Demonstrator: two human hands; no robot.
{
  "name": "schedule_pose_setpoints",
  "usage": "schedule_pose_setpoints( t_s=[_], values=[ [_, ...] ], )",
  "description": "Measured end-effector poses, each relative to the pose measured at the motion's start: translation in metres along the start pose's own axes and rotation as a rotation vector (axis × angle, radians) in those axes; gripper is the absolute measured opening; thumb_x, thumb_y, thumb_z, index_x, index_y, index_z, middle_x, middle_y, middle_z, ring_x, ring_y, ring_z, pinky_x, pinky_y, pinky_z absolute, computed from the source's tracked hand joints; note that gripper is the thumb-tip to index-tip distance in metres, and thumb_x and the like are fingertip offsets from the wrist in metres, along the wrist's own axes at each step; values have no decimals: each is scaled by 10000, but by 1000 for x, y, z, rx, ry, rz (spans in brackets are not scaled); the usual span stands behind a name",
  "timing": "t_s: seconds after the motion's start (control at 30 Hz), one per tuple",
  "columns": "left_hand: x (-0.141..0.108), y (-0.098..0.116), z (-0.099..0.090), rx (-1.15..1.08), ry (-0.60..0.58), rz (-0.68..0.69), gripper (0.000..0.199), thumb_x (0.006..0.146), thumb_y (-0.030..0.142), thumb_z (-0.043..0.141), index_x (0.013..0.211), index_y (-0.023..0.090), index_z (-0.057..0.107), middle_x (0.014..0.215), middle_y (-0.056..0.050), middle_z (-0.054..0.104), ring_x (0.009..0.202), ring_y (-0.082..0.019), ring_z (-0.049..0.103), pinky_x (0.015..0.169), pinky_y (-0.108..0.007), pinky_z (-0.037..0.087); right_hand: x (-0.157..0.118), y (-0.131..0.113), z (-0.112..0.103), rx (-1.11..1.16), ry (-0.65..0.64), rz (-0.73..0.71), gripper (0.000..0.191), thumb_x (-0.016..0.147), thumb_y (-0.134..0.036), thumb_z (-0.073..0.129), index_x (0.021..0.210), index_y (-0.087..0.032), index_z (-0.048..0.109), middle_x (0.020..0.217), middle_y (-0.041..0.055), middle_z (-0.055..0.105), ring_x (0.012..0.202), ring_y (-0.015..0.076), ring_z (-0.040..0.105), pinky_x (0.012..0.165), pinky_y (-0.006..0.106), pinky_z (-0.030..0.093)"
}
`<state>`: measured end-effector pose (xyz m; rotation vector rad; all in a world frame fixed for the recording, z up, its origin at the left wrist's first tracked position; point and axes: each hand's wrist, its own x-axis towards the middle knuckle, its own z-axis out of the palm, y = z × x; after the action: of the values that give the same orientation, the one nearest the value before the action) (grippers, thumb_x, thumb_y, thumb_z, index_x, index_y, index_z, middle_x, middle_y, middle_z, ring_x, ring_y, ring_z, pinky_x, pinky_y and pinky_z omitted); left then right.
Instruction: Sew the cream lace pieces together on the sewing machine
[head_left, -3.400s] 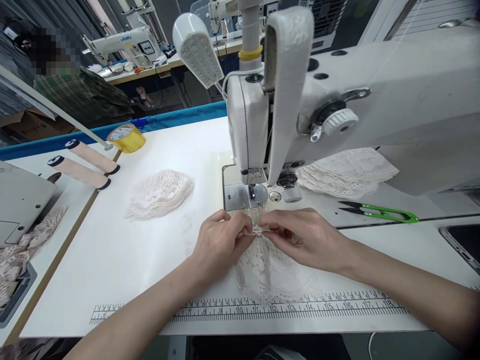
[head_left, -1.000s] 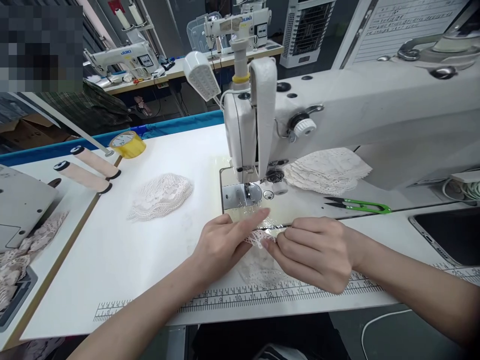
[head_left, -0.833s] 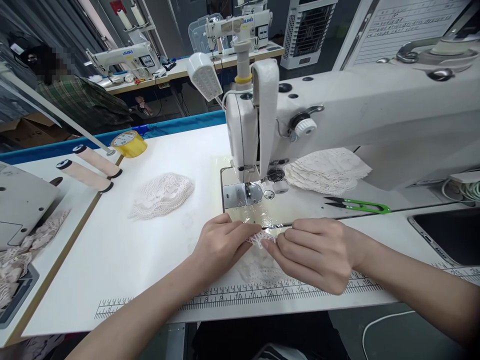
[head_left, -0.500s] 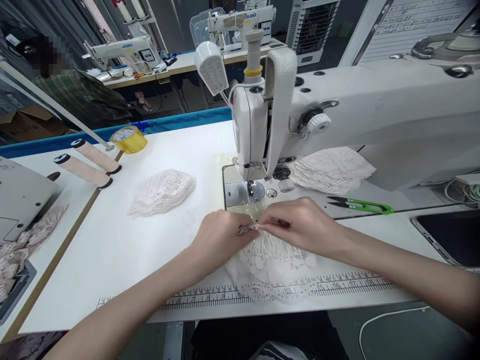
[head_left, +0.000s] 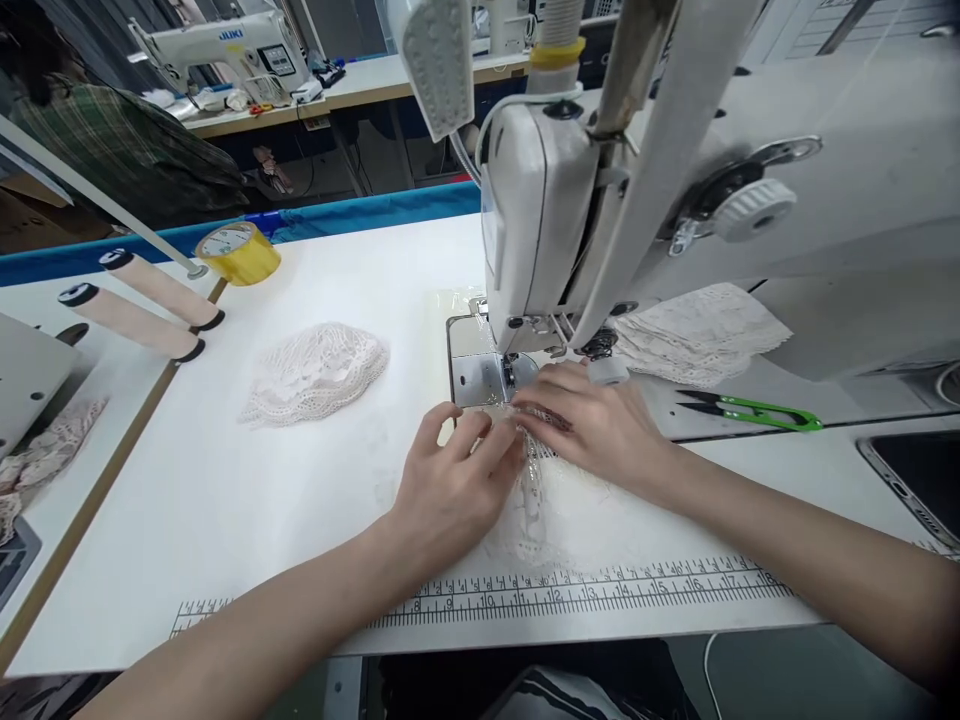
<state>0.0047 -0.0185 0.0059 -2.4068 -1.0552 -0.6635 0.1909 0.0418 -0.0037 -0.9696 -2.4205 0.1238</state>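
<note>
A white lace piece (head_left: 531,515) hangs from my fingers over the front of the sewing machine's bed. My right hand (head_left: 600,415) pinches its upper edge close to the presser foot (head_left: 509,372). My left hand (head_left: 461,475) is curled beside it, fingers bent, fingertips closed on the lace near the right hand's fingertips; part of the grip is hidden. The metal needle plate (head_left: 476,378) lies just beyond both hands. The white sewing machine head (head_left: 536,220) stands above them.
Another lace piece (head_left: 319,370) lies left; a lace stack (head_left: 701,335) sits right under the machine arm. Green thread snips (head_left: 757,410) and a phone (head_left: 919,480) lie right. Yellow tape (head_left: 240,255) and thread cones (head_left: 135,320) are left. A person (head_left: 127,150) sits beyond.
Both hands have moved forward, bringing the lace closer to the presser foot. My left hand's fingers have spread from a tighter pinch. The view has moved closer to the machine.
</note>
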Motion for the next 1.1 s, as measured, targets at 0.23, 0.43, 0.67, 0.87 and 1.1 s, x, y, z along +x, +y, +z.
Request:
schedule_pose_setpoints(
  t_s=[0.23,0.43,0.67,0.87,1.1],
  values=[
    [1,2,-2,-18,-83,-19,69,888,185,614,905,154,674,908,-18,725,796,-189,610,842,-403,395,3,0,-7,-214,-59,-171,421,958,-319,463,1346,-182,550,954,85,683,754,205,563,645,317,325],
    [3,-3,2,-47,-87,-50,134,906,204,604,1009,185,688,1090,-27,726,863,-195,613,850,-403,378,-8,1,-17,-251,144,-282,208,949,-247,529,1006,-163,709,726,9,689,661,146,576,632,319,324],
    [-1,1,2,-27,-167,-75,276,960,257,534,1195,155,634,1225,-51,684,1049,-200,619,938,-408,360,-10,3,-10,-430,48,-237,218,957,-241,532,1008,-123,708,793,28,714,703,162,582,656,338,323],
    [0,-1,5,-7,-215,-97,332,978,299,489,1267,175,595,1271,-56,655,1183,-218,579,999,-424,334,-7,7,-10,-482,45,-233,255,975,-240,496,1022,-122,717,831,53,720,735,181,583,708,353,324],
    [2,-5,10,-6,-227,-125,332,976,309,494,1264,179,596,1258,-57,665,1199,-213,575,1012,-437,327,-4,11,-10,-505,2,-205,272,979,-243,484,1021,-131,729,868,72,720,775,191,585,734,355,326]
  ],
)
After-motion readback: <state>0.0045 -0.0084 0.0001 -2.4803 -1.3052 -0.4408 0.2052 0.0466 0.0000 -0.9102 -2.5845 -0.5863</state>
